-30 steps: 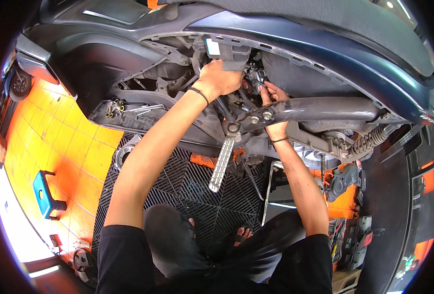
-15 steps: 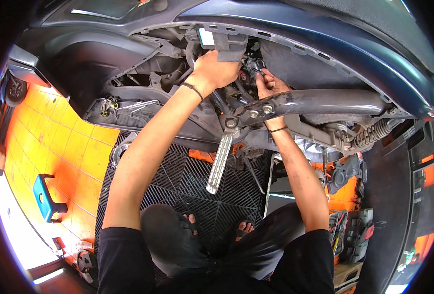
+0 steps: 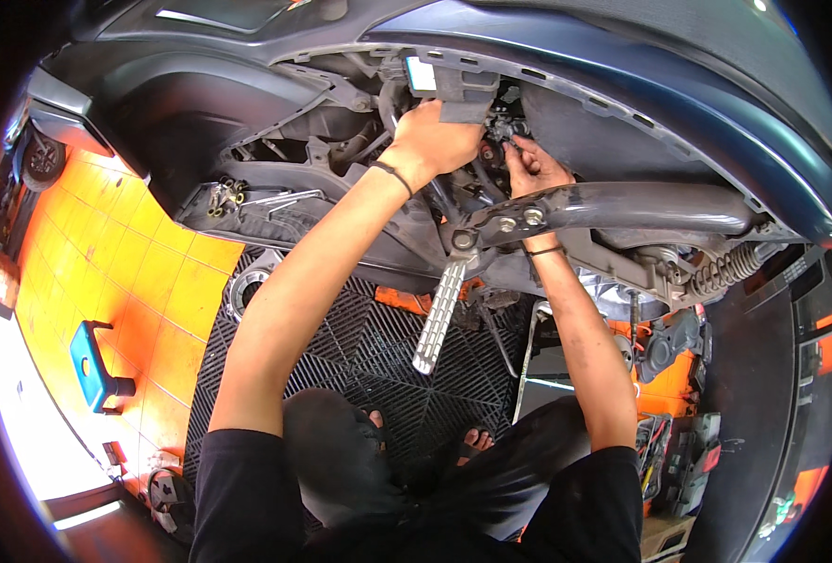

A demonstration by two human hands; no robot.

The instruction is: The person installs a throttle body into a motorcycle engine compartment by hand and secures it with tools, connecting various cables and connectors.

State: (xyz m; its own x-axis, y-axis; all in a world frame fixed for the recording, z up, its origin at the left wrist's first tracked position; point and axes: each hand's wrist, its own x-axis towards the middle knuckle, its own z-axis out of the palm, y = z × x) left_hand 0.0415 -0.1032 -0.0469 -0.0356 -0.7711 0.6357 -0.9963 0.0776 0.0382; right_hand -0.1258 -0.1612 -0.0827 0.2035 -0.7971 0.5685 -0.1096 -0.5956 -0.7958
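Observation:
Both my arms reach into the opened side of a motor scooter under its dark blue body panel (image 3: 622, 70). My left hand (image 3: 442, 139) is bent in beneath a black box (image 3: 465, 89) with a pale label; its fingers are hidden there. Right of it, my right hand (image 3: 540, 171) has thumb and fingers pinched together at a small dark mechanical part (image 3: 504, 128). What lies between those fingertips is too small to make out. Just below this hand runs a thick dark frame tube (image 3: 655, 208) with bolts. A ribbed metal footpeg (image 3: 441, 314) hangs down between my forearms.
Long metal tools (image 3: 284, 199) and several small brass-coloured pieces (image 3: 226, 195) lie on the scooter's floorboard at left. A coil spring shock absorber (image 3: 727, 270) is at right. Below are a black slatted mat (image 3: 350, 328), a blue stool (image 3: 97, 366) and a toolbox (image 3: 693, 464).
The whole view has shifted, so the scooter and my arms appear slightly further right. My right fingers look a little more curled at the dark part; my left hand stays under the box.

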